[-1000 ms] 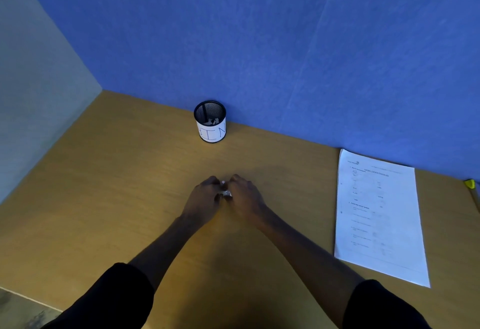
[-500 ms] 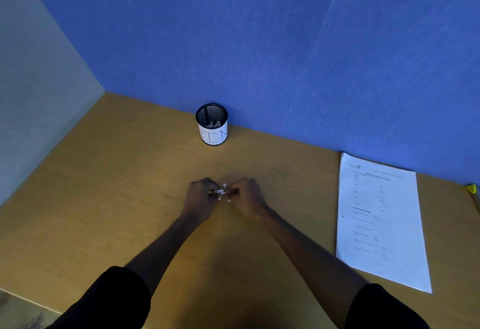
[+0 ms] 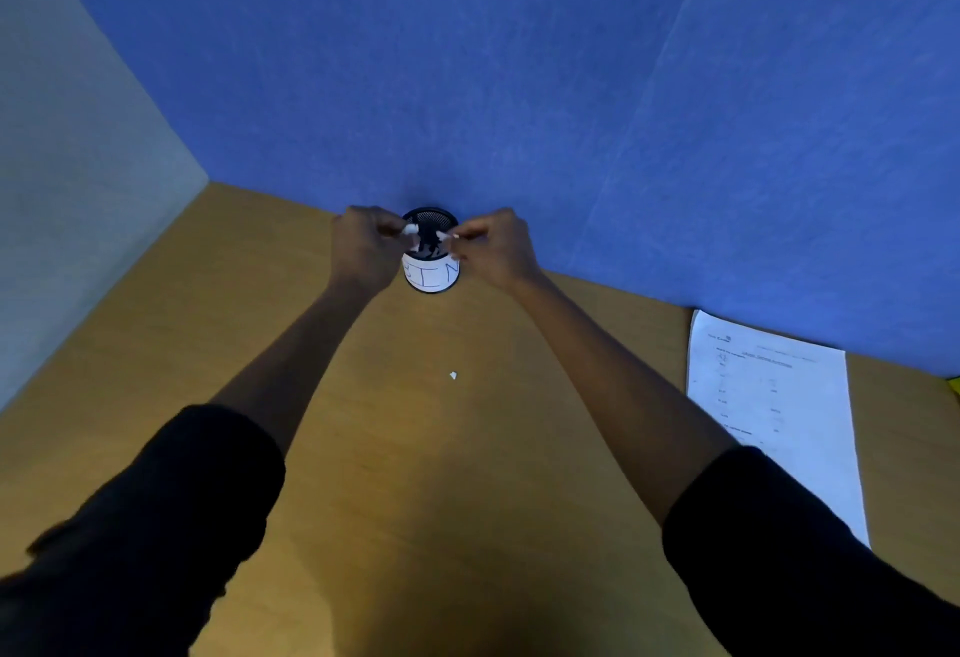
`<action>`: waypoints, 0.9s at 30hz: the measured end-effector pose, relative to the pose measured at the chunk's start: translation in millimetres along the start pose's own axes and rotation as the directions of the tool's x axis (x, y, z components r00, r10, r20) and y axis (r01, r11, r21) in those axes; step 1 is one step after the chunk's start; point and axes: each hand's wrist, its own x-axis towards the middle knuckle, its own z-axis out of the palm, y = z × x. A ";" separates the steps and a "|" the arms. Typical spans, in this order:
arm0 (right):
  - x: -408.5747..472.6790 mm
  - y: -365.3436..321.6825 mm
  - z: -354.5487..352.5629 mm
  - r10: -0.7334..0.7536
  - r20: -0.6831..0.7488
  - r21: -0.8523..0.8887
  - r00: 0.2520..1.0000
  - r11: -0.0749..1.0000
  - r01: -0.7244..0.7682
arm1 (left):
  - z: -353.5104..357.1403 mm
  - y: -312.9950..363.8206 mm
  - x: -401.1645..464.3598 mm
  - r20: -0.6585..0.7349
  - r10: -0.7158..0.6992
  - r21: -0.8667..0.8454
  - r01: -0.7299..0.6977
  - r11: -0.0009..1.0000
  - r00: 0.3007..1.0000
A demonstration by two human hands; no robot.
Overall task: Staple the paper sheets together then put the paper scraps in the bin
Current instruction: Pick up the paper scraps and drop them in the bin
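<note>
A small black mesh bin (image 3: 431,276) with a white label reading BIN stands at the back of the wooden desk, against the blue wall. My left hand (image 3: 363,248) hovers at its left rim, fingers pinched on white paper scraps (image 3: 411,230). On the right side of the rim, my right hand (image 3: 498,246) pinches more small scraps. A few scraps lie inside the bin. One tiny white scrap (image 3: 453,375) lies alone on the desk between my forearms. The printed paper sheets (image 3: 779,412) rest flat at the right.
The wooden desk (image 3: 156,344) meets a blue partition behind and a grey wall on the left. A yellow object (image 3: 954,384) peeks in at the far right edge, beyond the sheets.
Both hands rose from the middle of the desk and moved back to the bin, carrying scraps. One small scrap stayed behind on the desk.
</note>
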 end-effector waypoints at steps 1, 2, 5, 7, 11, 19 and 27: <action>9.7 -4.2 2.0 0.009 0.003 -0.037 1.000 0.999 -0.009 | 2.2 3.7 8.4 0.003 -0.003 0.039 0.003 0.999 1.000; 18.0 -7.2 4.7 0.023 0.017 -0.087 1.000 0.996 -0.021 | 4.9 6.8 14.8 0.013 0.002 0.083 -0.004 0.997 1.000; 36.8 -10.9 13.3 0.076 0.133 -0.273 0.988 0.961 -0.037 | 16.2 5.9 28.0 0.075 0.035 0.227 -0.051 0.973 0.997; 42.8 -13.5 14.5 0.109 0.187 -0.386 0.976 0.922 -0.029 | 24.2 2.0 33.0 0.139 0.014 0.318 -0.059 0.946 0.990; 45.3 -17.4 12.3 0.084 0.221 -0.477 0.972 0.878 0.032 | 32.9 -1.0 34.6 0.295 -0.074 0.483 -0.082 0.872 0.952; 34.5 -6.5 12.7 -0.007 -0.012 -0.404 1.000 0.915 0.002 | 26.6 5.6 24.4 0.258 0.136 0.515 -0.256 0.818 0.956; -25.1 34.7 22.1 0.039 0.049 -0.327 0.998 0.945 -0.021 | 30.6 -16.8 -33.1 0.093 0.277 0.412 -0.291 0.864 0.956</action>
